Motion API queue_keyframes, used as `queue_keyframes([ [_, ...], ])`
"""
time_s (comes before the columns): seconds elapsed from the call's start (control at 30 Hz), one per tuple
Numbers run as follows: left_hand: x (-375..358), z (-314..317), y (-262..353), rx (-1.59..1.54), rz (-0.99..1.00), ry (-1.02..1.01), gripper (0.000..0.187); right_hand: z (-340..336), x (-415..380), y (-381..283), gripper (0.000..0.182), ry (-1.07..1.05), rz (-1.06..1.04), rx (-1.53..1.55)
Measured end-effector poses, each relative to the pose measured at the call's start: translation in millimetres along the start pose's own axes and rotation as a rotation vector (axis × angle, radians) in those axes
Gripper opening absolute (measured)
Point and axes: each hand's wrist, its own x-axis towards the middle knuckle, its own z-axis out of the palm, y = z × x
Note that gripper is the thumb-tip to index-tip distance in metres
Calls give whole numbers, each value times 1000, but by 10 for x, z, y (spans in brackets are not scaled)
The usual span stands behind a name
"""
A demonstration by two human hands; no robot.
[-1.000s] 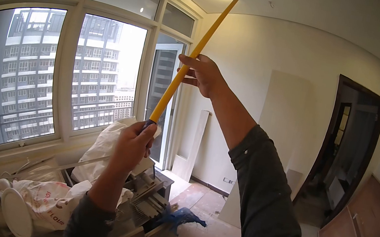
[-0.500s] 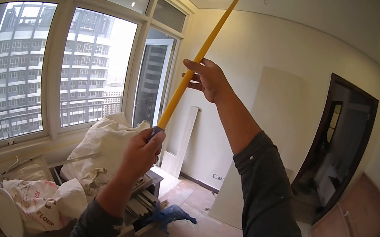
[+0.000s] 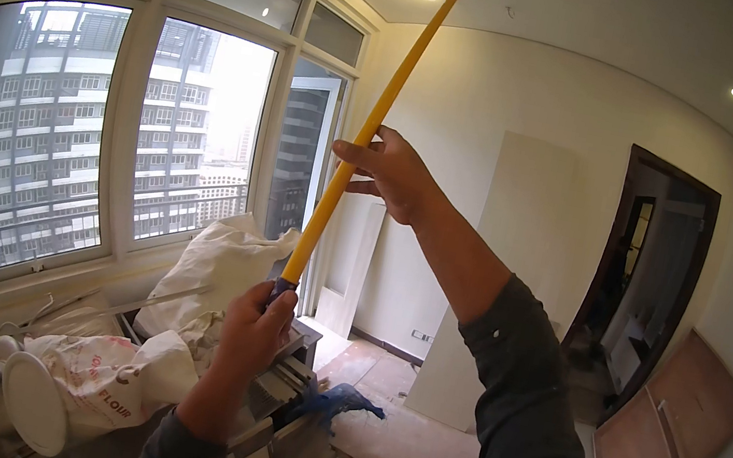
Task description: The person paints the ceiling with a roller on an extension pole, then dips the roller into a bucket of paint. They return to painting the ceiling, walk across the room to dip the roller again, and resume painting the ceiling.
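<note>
Sliding lower on pole (image 3: 365, 136), left hand (image 3: 255, 332) clenching its butt, right hand (image 3: 393, 173) wrapping mid-shaft, tip angling to ceiling (image 3: 619, 19); keeping both grips firm, strokes steady.

Below the hands, white sacks (image 3: 218, 267), a bucket lid (image 3: 34, 401) and a stack of metal pieces (image 3: 284, 391) crowd the space under the window (image 3: 121, 117). To the right, open air runs toward the doorway (image 3: 647, 279), with a board (image 3: 669, 430) leaning there.
</note>
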Motion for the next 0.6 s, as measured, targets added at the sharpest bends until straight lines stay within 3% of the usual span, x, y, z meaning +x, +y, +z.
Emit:
queue_keyframes([
  [0.3,-1252,-591,624,-35,-11,51,25,989,-781,-633,95,-147,-18,-52],
  [0.37,-1527,-739,744,-72,-23,76,17,1220,-940,-757,103,-160,-36,-56],
  [0.6,-2469,-1155,1217,-75,-42,148,14,1924,-1553,-1315,118,-297,-50,-59],
])
